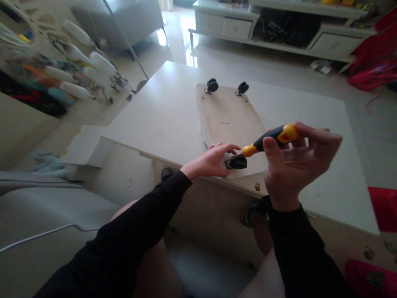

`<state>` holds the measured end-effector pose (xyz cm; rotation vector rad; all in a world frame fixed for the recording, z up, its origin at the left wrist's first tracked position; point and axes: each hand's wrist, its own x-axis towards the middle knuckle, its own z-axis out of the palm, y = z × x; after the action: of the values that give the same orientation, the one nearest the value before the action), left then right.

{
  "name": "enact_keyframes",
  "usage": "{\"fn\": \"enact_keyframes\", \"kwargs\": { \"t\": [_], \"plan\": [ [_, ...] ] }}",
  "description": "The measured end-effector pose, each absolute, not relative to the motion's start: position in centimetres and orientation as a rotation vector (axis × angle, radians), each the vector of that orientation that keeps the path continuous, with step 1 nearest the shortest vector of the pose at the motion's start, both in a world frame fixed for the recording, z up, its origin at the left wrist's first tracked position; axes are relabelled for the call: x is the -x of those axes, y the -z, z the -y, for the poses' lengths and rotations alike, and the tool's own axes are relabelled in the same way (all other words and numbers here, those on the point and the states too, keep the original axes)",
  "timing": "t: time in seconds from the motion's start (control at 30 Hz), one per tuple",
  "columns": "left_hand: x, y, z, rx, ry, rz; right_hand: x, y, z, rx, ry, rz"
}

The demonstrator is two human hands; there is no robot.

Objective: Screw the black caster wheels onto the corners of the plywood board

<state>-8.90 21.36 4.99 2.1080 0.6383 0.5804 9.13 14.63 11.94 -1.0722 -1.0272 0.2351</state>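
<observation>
My right hand (302, 161) grips a yellow and black screwdriver (271, 138), which slants down to the left. Its tip end meets a black caster wheel (238, 162) at the near edge of a pale board (231, 118); the exact contact point is hidden. Around the same caster, the thumb and fingers of my left hand (215, 159) are curled, holding it by its mounting side against the board. Two more casters, a left one (212, 85) and a right one (242, 87), stand on the far end of the board, wheels up.
The board lies on a white table (167, 107), whose near edge is by my legs. A small brown and yellow piece (257, 186) is at that edge. Beyond stands a white cabinet (223, 25); a rack with white rods (93, 66) is at left, red bags (376, 66) at right.
</observation>
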Motion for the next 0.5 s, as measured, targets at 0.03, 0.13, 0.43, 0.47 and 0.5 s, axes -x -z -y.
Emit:
{"fn": "enact_keyframes", "kwargs": {
  "t": [0.03,0.13,0.43,0.47,0.5],
  "plan": [
    [8.9,-5.0,-21.4,-2.110,-0.571,-0.632,-9.1,-12.0,-14.6,1.082,-0.228,1.009],
    [8.9,-4.7,-21.5,-2.112,-0.556,-0.621,-8.5,-12.1,-14.4,0.969,-0.286,1.081],
    [8.3,-4.0,-21.4,-2.146,-0.561,-0.640,-8.6,-12.7,-14.7,1.068,-0.141,1.044],
    [8.2,-4.0,-21.3,-2.149,-0.563,-0.642,-8.7,-12.7,-14.7,1.055,-0.131,1.059],
    [8.2,-4.1,-21.3,-2.150,-0.566,-0.645,-8.7,-12.6,-14.7,1.019,-0.146,1.096]
  ]
}}
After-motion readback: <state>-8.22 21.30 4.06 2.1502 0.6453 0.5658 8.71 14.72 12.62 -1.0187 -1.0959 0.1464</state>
